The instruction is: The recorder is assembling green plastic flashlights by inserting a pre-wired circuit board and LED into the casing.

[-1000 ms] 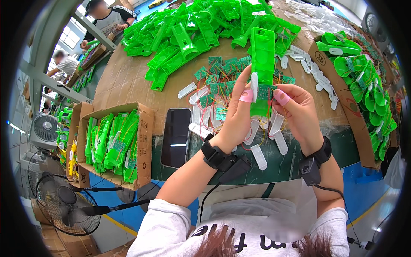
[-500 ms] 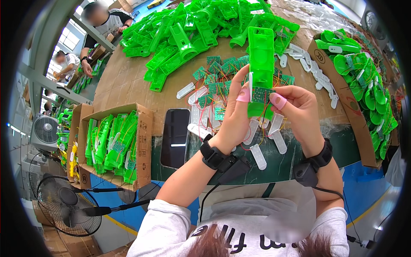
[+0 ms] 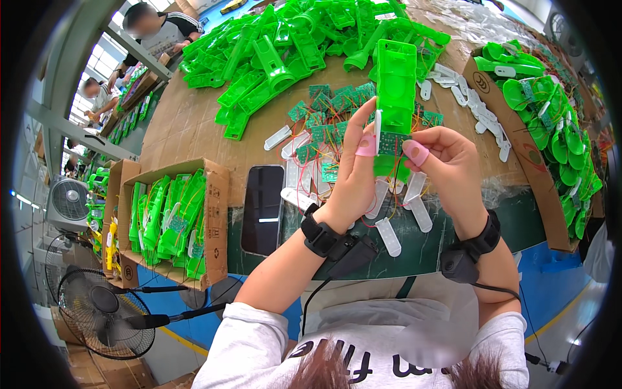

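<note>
My left hand [image 3: 355,168] is closed around the lower left side of a long green plastic housing [image 3: 396,84], held upright above the table. A small green circuit board [image 3: 392,144] sits in the housing's lower part, with thin red wires hanging below it. A white plastic strip [image 3: 378,129] shows along the housing's left edge, by my left fingers. My right hand [image 3: 447,165] pinches at the board's right edge, thumb and forefinger together; what lies between those fingertips is too small to make out. Pink finger covers are on both hands.
Green housings [image 3: 278,52] are heaped at the far side. Wired circuit boards [image 3: 324,123] and white strips [image 3: 389,237] lie around my hands. A phone [image 3: 262,211] is left of them. Cardboard boxes [image 3: 217,223] of green parts flank me; a fan [image 3: 103,305] stands lower left.
Both hands hold nearly the same pose; the right fingertips have shifted slightly left against the board. In the background at left, a person's arm has moved away from the green parts.
</note>
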Tool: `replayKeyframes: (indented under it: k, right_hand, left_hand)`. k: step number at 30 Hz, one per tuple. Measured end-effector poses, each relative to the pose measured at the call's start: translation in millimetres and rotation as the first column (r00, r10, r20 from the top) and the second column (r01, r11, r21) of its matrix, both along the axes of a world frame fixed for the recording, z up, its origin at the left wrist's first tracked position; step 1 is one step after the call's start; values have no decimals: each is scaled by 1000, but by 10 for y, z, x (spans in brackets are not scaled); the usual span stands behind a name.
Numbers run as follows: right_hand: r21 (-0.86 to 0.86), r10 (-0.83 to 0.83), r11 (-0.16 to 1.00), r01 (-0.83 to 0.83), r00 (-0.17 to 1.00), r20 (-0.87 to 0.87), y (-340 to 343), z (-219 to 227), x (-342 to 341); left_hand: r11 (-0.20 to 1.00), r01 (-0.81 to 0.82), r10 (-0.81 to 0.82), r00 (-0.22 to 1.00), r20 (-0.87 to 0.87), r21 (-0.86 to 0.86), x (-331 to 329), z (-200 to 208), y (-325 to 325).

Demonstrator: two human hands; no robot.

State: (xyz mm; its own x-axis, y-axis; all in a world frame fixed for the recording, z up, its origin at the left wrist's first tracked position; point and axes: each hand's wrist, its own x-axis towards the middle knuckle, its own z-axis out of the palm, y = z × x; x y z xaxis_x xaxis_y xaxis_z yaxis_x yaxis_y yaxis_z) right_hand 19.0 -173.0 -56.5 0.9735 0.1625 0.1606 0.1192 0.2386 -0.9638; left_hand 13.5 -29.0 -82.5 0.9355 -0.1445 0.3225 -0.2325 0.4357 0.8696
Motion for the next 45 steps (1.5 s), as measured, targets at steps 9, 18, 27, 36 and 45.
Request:
replayKeyframes:
  k: [9,18,27,36,45]
  right_hand:
    - [-58,34,998,-29,996,83,-60,-84,59]
    - [169,321,941,-292,931,-177,-112,-13,109]
    - [286,467,876,-387,827,-313,-202,-90,174]
    - [280,412,900,-334,863,-294,-100,-113,144]
    - [280,381,908,-311,892,-244,-69,-118,115]
  left_hand:
    - [989,-23,1,988,157,143,18,-39,-14]
    - [995,15,-26,994,109,101,2,-41,1]
    - [946,-33,-18,988,151,322,-53,10,-10]
    - [990,-32,15,992,127,134,-36,-45,-44]
    - [999,-42,42,999,6,7,-39,-65,-46]
